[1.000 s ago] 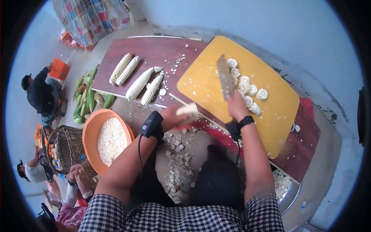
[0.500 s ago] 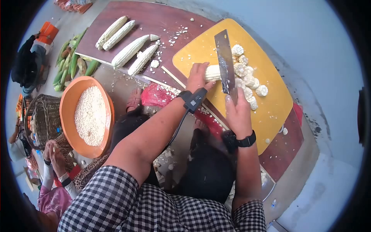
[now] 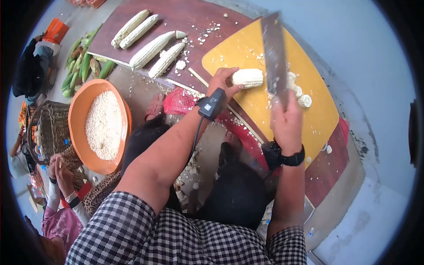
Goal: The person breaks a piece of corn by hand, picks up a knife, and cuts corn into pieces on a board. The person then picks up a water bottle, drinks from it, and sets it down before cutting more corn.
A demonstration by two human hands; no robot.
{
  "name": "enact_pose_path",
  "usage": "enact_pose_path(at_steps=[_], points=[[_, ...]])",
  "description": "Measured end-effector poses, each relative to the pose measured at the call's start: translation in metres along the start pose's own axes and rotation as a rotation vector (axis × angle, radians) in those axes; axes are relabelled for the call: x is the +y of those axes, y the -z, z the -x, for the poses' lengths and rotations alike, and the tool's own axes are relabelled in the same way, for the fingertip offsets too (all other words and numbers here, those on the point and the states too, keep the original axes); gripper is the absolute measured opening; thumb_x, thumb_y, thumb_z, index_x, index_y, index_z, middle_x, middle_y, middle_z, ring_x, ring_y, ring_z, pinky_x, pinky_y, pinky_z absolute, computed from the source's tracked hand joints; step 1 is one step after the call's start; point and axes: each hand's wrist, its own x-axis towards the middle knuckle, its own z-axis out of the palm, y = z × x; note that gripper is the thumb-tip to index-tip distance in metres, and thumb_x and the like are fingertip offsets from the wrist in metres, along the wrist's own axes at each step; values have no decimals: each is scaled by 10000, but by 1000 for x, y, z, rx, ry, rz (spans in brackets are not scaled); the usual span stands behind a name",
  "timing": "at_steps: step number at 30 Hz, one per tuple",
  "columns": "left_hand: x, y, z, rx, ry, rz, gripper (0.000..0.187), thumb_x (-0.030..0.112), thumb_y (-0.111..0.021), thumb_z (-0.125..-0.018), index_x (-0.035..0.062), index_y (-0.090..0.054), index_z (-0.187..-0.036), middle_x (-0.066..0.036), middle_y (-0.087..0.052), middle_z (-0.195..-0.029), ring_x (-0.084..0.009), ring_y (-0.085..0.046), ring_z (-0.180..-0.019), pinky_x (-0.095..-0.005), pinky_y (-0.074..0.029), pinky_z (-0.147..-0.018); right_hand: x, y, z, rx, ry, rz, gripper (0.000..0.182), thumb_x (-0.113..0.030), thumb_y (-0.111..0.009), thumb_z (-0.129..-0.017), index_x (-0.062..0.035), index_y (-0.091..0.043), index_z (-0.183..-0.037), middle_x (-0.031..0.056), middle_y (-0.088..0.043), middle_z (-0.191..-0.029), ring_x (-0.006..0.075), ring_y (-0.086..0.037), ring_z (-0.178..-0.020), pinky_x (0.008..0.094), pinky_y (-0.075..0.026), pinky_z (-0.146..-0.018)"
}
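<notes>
On the yellow cutting board (image 3: 238, 48) lies a husked white corn cob (image 3: 248, 78), cut flat at its right end. My left hand (image 3: 224, 82) is closed around its left end. My right hand (image 3: 287, 121) grips a cleaver (image 3: 274, 53), its blade raised over the board to the right of the cob and blurred by motion. Cut corn rounds (image 3: 304, 101) lie just right of the blade, which hides some of them.
Several whole white cobs (image 3: 152, 51) lie on the dark red table (image 3: 185, 15). At left stand an orange basin (image 3: 74, 132) of loose kernels, a wicker basket (image 3: 53, 128) and green-husked corn (image 3: 84, 66). A co-worker's clasped hands (image 3: 62, 176) are at lower left.
The cleaver has moved up and right, away from the cob. My left hand still holds the cob, now shifted slightly left and turned. The view has also shifted a little.
</notes>
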Motion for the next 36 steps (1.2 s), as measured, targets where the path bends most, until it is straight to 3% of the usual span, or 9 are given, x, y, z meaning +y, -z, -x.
enact_pose_path(at_steps=[3,7,10,11,18,29,32,33,36], points=[[0,0,-2,34,26,-86,551,102,-790,-741,43,-584,-1249,-156,-613,-1151,-273,-622,-1052,-350,-498,-907,-64,20,12,175,87,-279,160,-112,-561,-943,-7,-538,-1061,14,-505,-725,71,-428,-522,228,-381,-460],[-2,-2,-2,29,106,-37,545,114,-796,-743,33,-588,-1240,-148,-624,-1155,-257,-625,-1057,-343,-507,-905,-64,68,12,-228,246,-1100,114,-155,-554,-943,-47,-521,-955,28,-497,-737,123,-454,-532,218,-370,-467],[-6,-1,-4,-4,112,39,543,113,-800,-739,32,-593,-1234,-141,-630,-1154,-249,-622,-1076,-343,-508,-908,6,5,-12,23,483,463,176,-112,-555,-901,-1,-513,-1030,169,-565,-828,319,-545,-723,417,-437,-620],[-11,-3,-4,-16,102,75,540,108,-800,-738,34,-595,-1233,-139,-633,-1149,-247,-620,-1082,-343,-508,-910,51,-28,-19,-147,66,516,236,-101,-555,-887,29,-530,-1083,265,-621,-894,414,-612,-840,477,-479,-715],[-3,-1,-2,21,68,-5,556,86,-803,-712,18,-596,-1223,-144,-629,-1128,-214,-614,-1045,-329,-494,-911,62,-35,-14,-64,49,356,277,-135,-553,-914,44,-525,-1123,315,-625,-915,488,-593,-886,503,-482,-747],[27,40,-24,508,48,312,458,324,-564,-952,-18,-540,-1257,-188,-590,-1181,-259,-582,-1066,-379,-456,-936,-97,62,-4,92,377,-506,194,-230,-516,-994,-73,-543,-884,35,-503,-643,102,-451,-486,265,-355,-433],[10,28,-22,556,43,189,474,319,-573,-941,-18,-528,-1270,-212,-556,-1237,-302,-544,-1133,-405,-422,-982,-10,35,-32,-91,460,-331,180,-187,-520,-964,-11,-548,-985,139,-535,-716,255,-523,-600,383,-438,-550],[-12,13,-24,510,-9,133,506,311,-591,-924,-25,-499,-1291,-227,-536,-1242,-368,-507,-1165,-447,-391,-1013,29,-5,-36,247,391,415,190,-156,-524,-945,15,-547,-1026,191,-570,-771,322,-576,-686,426,-473,-626],[-38,-33,-3,336,-257,-382,542,266,-632,-883,-23,-458,-1307,-219,-533,-1214,-396,-488,-1166,-469,-346,-1036,75,-50,-46,-10,-67,274,258,-121,-537,-894,52,-546,-1085,320,-611,-985,447,-597,-944,478,-481,-796]])
